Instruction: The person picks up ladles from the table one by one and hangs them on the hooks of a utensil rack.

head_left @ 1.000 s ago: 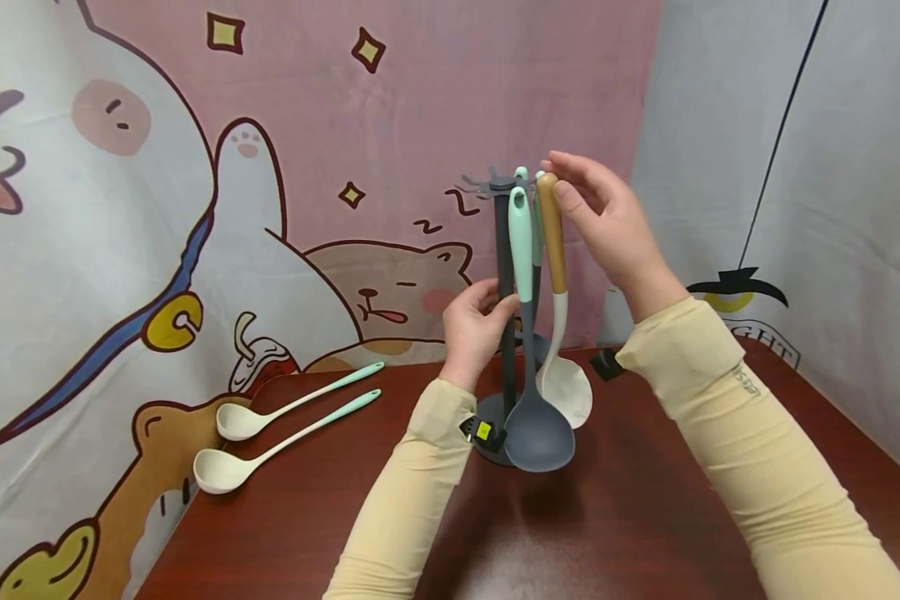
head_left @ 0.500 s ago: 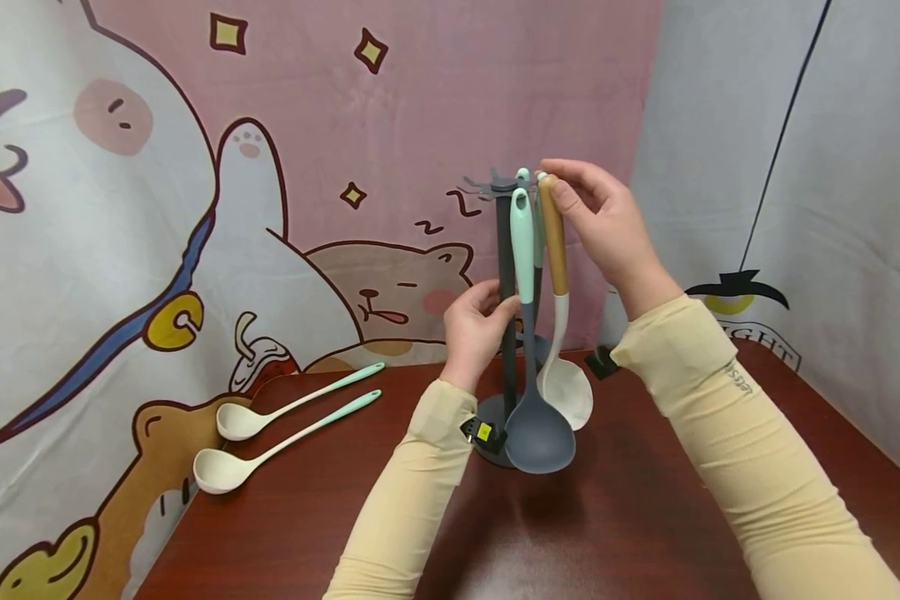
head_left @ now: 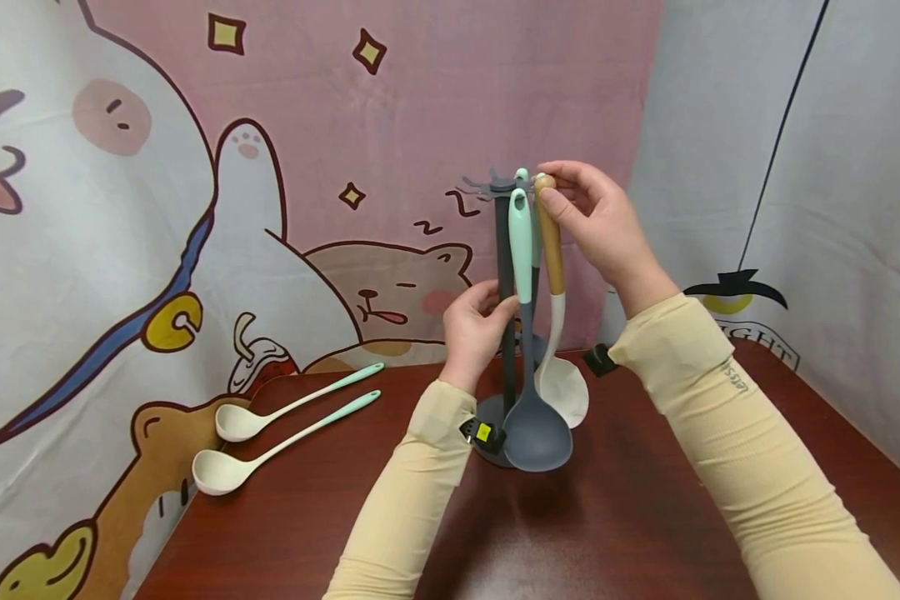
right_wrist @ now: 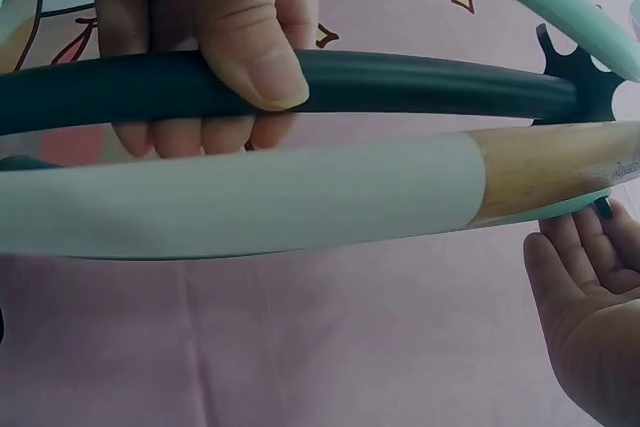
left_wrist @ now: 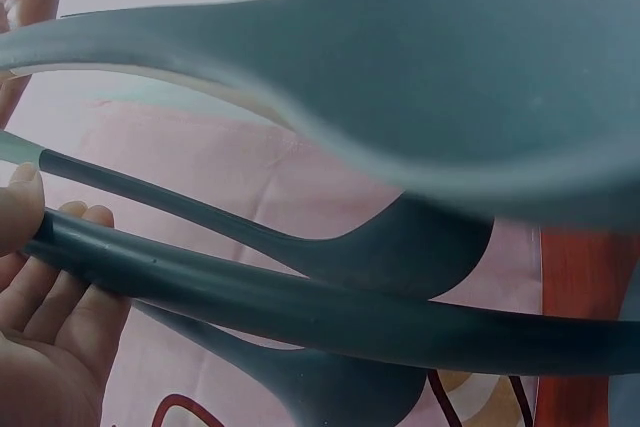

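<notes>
My left hand (head_left: 474, 327) grips the dark pole of the utensil stand (head_left: 504, 242); the left wrist view shows its thumb and fingers around the pole (left_wrist: 250, 282). Up at the hooks, my right hand (head_left: 607, 221) pinches the top of a white ladle (head_left: 567, 396) with a wooden handle, thumb in front and fingertips partly hidden behind. A grey ladle (head_left: 537, 437) with a mint handle hangs in front of the pole. Behind it, other mint-handled utensils (head_left: 537, 250) hang partly hidden; the left wrist view shows dark bowls (left_wrist: 400, 247) there.
Two cream ladles with mint handles, one nearer (head_left: 225, 471) and one farther (head_left: 240, 422), lie on the left of the reddish-brown table (head_left: 307, 517). The stand's round base (head_left: 492, 410) rests on the table. A printed cloth (head_left: 450, 100) hangs close behind.
My right hand has come slightly left and down, its thumb closing onto the wooden handle's top. The white ladle has shifted slightly left. My left hand stays on the pole.
</notes>
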`<state>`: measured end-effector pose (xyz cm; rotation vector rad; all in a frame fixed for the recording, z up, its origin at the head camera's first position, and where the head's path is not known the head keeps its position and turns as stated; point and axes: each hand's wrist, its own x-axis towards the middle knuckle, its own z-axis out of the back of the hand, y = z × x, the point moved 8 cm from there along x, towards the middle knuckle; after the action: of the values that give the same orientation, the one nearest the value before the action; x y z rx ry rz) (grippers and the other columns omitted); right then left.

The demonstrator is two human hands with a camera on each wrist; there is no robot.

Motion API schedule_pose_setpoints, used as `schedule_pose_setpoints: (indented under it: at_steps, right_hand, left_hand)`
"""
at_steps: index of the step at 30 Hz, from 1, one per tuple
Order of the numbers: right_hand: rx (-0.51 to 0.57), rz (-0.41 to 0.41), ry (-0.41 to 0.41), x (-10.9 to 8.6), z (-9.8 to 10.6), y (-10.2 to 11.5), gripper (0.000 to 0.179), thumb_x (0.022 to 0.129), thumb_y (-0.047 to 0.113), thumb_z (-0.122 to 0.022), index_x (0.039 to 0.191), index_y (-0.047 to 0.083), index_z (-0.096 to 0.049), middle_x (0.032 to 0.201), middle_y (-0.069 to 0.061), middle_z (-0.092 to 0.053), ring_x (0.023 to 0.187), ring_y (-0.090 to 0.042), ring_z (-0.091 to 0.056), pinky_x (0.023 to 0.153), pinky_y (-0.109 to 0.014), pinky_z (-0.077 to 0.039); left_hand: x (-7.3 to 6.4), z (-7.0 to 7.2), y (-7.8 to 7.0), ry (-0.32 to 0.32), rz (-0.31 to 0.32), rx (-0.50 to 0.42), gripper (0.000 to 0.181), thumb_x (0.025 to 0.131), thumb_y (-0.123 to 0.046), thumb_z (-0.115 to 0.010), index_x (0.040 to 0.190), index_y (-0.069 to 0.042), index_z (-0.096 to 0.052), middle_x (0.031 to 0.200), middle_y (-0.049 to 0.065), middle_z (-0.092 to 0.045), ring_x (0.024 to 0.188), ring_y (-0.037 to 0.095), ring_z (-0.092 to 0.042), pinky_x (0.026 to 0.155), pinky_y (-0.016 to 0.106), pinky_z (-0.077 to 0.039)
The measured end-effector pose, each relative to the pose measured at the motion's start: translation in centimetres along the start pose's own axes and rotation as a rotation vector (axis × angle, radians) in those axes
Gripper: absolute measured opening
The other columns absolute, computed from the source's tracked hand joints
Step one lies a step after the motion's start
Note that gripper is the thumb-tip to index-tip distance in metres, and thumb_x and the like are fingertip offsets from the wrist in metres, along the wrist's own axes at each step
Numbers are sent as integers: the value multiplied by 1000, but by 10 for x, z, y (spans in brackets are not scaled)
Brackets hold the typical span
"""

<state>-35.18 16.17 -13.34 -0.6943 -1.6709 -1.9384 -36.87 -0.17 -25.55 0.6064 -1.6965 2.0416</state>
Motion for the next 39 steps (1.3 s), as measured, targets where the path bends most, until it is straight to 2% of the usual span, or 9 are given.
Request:
schedule_pose_setpoints:
  at_steps: [16,28,39]
  right_hand:
    - [15,1,18,0,-2,1,39,98,16,-62,131,-2,-57,114,-2,-62,106,-16,-58,89,-23,-46]
    - [48,-3,8,0,0,-1,37,100,20,-60,130,-2,-58,118,-7,-61,108,-18,-56,95,-27,-44]
    - [93,-2,16,-2,0,0,37,99,17,-60,130,-3,-58,118,-7,-62,110,-18,-56,98,-29,-45]
  left_hand:
    - [-1,0,0,-1,-1,-11,22,89,-11,-75,110,-5,-72,96,6,-75,79,14,-72,70,26,-57]
    - [-1,-1,0,2,8,-18,22,89,-12,-74,111,-5,-72,98,5,-75,81,13,-71,71,26,-57]
    - [-3,-2,10,46,89,-69,25,90,-12,-74,113,-6,-72,98,5,-74,83,16,-71,72,30,-57]
